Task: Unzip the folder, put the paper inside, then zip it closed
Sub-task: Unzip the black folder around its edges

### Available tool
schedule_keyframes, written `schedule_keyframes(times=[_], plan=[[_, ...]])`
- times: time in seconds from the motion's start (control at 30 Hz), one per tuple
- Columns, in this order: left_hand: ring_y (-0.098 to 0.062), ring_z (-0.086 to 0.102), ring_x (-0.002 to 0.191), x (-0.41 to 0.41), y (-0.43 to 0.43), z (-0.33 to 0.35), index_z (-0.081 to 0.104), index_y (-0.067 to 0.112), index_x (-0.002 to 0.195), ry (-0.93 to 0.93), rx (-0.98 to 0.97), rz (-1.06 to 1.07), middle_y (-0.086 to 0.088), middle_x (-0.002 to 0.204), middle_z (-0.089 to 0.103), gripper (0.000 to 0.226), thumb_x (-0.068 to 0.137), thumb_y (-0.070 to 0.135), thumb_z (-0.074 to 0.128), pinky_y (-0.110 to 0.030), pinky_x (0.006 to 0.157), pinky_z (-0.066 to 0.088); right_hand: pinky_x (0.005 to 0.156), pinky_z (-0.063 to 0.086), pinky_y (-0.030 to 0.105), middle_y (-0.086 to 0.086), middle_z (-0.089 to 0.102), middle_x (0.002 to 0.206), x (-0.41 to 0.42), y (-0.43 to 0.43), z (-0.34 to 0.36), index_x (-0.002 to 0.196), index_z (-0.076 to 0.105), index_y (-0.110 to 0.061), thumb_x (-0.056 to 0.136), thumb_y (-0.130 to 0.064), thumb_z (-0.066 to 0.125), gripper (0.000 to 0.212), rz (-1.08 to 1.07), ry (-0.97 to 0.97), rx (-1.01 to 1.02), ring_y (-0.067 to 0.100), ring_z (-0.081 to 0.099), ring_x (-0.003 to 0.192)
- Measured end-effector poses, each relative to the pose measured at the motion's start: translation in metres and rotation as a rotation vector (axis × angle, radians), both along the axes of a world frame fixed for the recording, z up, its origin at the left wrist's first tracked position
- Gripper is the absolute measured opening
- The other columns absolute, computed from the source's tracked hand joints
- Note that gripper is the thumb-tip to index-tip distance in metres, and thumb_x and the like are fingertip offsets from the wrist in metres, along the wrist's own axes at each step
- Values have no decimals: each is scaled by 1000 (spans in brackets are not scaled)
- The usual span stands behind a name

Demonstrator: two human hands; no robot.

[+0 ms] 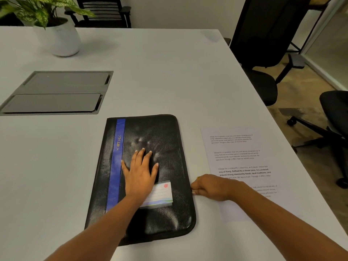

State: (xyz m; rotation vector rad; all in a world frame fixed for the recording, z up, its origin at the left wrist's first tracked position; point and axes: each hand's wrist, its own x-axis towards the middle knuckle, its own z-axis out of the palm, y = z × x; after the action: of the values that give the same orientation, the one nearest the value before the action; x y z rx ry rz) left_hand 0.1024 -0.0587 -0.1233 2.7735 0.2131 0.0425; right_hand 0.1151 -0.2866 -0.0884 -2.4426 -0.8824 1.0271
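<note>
a: black leather-look zip folder (162, 166), lying closed and flat on the pale grey table (150, 72). what has hold of it?

b: the right hand (211, 187) is at the folder's right edge, fingers curled in tight and pinched on something small there. it looks like the zipper pull, but it is too small to tell for sure. there is a ring on one finger.

a: and the other one?

b: the left hand (140, 170) lies palm down on the cover, fingers spread wide, gripping nothing. it sits beside the blue vertical stripe (115, 166) and partly covers the white label card (162, 194).

a: where is the sheet?

b: the white printed paper (239, 157) lies flat on the table just right of the folder, apart from it, with the right wrist and forearm crossing its lower part.

a: further out?

b: a grey recessed cable hatch (56, 93) at the left, a white pot with a speckled green plant (60, 38) behind it, black office chairs (267, 53) past the table's right edge
</note>
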Motion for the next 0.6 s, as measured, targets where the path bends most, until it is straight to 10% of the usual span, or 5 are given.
schedule_keyframes(times=[0.37, 0.6], plan=[[-17, -5, 147, -60, -11, 6, 13, 37, 147, 174, 62, -66, 5, 159, 2, 122, 44, 84, -32, -61, 110, -7, 85, 37, 28, 19, 63, 111, -16, 7, 5, 115, 58, -5, 98, -20, 40, 29, -94, -61, -25, 30, 54, 105], [-16, -14, 145, -93, -12, 9, -8, 46, 144, 286, 114, -41, 9, 157, -13, 128, 26, 90, -30, -68, 106, -7, 74, 32, 24, 22, 62, 102, -38, 11, 1, 107, 60, -2, 99, -21, 37, 31, -254, -191, -15, 24, 51, 83]])
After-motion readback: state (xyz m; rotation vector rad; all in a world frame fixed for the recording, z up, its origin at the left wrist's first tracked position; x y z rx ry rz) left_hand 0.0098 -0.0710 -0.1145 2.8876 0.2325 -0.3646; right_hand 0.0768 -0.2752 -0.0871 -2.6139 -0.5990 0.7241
